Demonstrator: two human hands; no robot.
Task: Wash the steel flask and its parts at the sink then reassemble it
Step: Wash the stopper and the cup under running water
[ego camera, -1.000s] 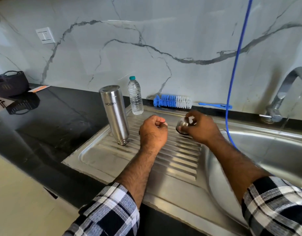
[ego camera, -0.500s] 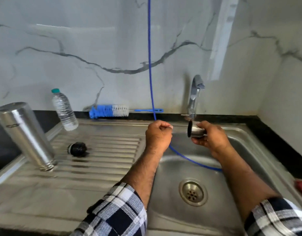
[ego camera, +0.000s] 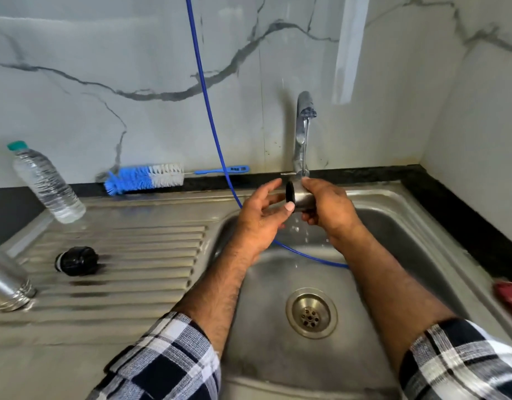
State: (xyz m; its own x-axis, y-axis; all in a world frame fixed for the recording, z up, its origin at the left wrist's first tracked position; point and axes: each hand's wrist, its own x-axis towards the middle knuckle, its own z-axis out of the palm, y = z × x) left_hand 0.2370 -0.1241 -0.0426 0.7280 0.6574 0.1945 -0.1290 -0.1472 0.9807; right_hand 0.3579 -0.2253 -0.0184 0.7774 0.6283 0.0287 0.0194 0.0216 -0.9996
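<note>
My right hand (ego camera: pixel 328 209) grips the small steel flask cap (ego camera: pixel 299 197), dark inside, under the tap (ego camera: pixel 304 122), from which a thin stream of water runs. My left hand (ego camera: pixel 260 217) is open beside the cap, its thumb tip touching the cap's lower rim. The steel flask body (ego camera: pixel 5 281) stands upside down on the ribbed drainboard (ego camera: pixel 139 255) at the far left, partly cut off by the frame edge. A black inner stopper (ego camera: pixel 76 261) lies on the drainboard's ribs.
A blue and white bottle brush (ego camera: pixel 145 179) lies along the back ledge. A plastic water bottle (ego camera: pixel 45 183) stands at the back left. A blue hose (ego camera: pixel 208 111) hangs down into the sink basin (ego camera: pixel 393 255). A red cloth (ego camera: pixel 508 295) lies at the right rim.
My left hand has opened from a fist and come to the cap. Water now runs from the tap onto the cap. The view has shifted slightly right.
</note>
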